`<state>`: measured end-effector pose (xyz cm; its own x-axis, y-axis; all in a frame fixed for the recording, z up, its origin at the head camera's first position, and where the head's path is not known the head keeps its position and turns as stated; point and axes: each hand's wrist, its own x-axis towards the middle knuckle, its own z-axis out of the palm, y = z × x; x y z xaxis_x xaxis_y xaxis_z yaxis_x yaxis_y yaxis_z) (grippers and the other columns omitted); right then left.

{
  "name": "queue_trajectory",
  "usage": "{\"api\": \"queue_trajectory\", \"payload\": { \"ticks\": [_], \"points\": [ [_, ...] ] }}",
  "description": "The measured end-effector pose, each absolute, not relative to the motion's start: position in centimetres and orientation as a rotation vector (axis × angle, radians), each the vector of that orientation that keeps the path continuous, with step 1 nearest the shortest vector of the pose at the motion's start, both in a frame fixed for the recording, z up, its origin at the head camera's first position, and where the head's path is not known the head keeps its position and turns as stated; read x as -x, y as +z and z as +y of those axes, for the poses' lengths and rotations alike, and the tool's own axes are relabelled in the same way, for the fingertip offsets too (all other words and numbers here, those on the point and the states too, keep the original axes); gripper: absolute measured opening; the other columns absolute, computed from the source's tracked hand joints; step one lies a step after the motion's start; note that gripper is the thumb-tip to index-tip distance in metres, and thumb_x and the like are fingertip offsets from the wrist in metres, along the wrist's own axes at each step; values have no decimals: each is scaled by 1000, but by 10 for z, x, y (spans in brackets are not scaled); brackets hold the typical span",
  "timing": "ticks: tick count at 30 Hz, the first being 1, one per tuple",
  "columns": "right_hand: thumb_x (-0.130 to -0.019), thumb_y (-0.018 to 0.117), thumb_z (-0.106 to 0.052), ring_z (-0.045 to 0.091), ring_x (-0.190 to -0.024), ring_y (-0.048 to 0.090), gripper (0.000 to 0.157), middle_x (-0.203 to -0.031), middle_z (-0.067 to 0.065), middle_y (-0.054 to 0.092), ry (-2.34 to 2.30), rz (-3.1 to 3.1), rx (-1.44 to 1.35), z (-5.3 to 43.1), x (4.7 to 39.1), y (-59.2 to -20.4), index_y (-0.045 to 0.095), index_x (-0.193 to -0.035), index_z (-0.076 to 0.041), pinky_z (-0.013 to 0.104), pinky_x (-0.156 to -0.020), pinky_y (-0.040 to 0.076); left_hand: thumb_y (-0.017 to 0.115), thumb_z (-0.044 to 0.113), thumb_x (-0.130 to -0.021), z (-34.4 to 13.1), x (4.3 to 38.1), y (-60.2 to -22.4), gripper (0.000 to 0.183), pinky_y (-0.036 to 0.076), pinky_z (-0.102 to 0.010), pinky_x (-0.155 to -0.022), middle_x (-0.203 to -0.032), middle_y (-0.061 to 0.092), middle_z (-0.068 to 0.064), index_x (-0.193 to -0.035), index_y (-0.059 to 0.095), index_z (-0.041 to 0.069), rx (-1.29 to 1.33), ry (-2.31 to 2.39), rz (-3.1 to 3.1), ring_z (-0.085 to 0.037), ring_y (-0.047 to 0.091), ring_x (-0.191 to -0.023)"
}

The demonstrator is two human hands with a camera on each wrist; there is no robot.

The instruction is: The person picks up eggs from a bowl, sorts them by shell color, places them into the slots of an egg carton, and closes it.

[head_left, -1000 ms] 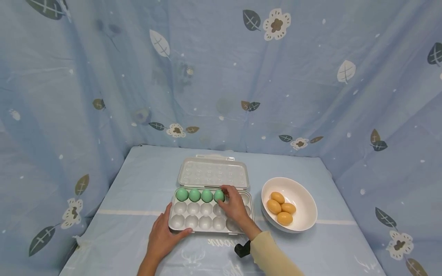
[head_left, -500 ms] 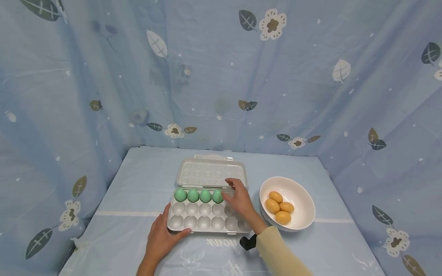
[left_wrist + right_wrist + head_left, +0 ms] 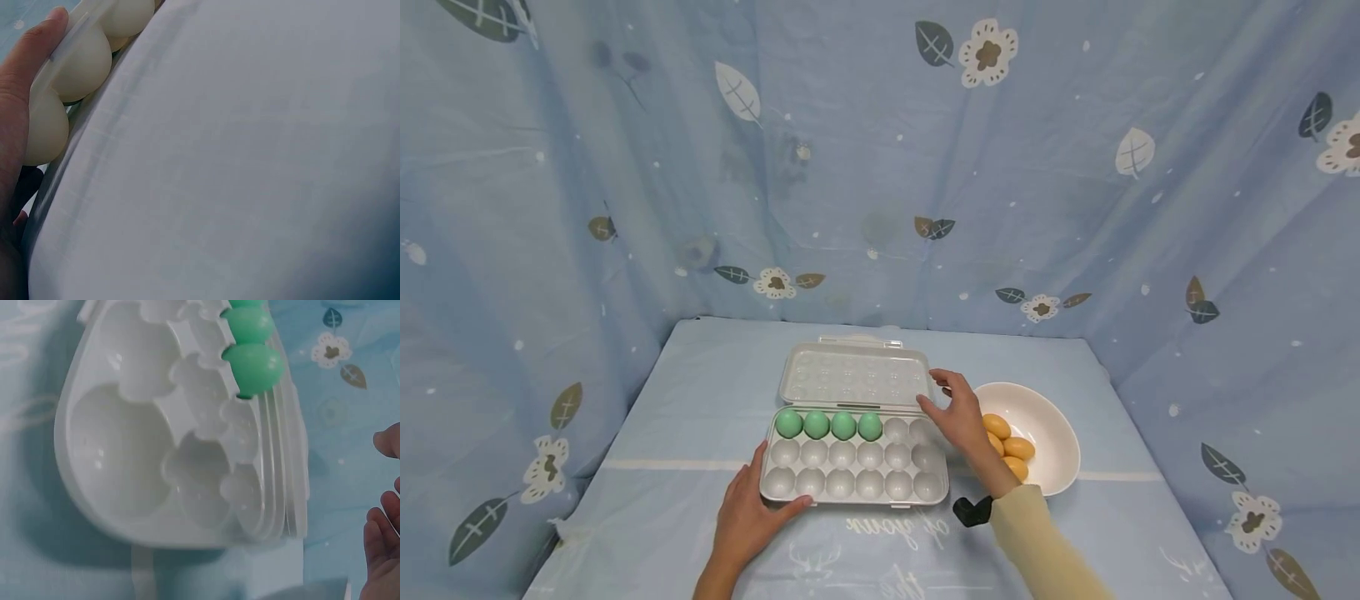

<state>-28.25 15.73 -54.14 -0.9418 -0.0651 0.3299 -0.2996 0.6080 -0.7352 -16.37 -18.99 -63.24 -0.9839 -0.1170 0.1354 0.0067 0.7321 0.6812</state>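
Note:
A white plastic egg tray (image 3: 841, 471) lies on the table with its clear lid (image 3: 854, 375) folded back behind it. Green eggs (image 3: 843, 426), several of them, fill the left part of the back row; the other cups hold nothing. At the tray's front left corner, my left hand (image 3: 747, 518) grips it, thumb along the front edge and fingers at the left side. In the left wrist view the thumb (image 3: 39, 45) lies against the rim beside the cups' rounded undersides. My right hand (image 3: 958, 412) is in the air between tray and bowl, fingers spread, holding nothing.
A white bowl (image 3: 1060, 433) with several orange-yellow eggs (image 3: 1018, 448) stands right of the tray, partly covered by my right forearm. A black object (image 3: 972, 511) shows by the right wrist. Blue patterned cloth (image 3: 865, 167) hangs behind and at both sides of the table.
My right hand has let go of the rightmost green egg, left in its cup, and moved right toward the bowl. The left hand stays at the tray's corner.

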Motion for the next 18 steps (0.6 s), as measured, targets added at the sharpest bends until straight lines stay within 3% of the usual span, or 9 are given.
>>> {"api": "queue_trajectory", "payload": {
  "ticks": [18],
  "points": [
    [-95,77,-22,37,-127,55,57,-139,20,56,1201,-2672,-50,237,277,-535,53,-142,-2,52,-114,47,84,72,-68,-188,167,-636,125,35,-73,-111,-149,53,-26,-164,23,20,-103,-1106,-2753,-52,37,-144]
  ]
}}
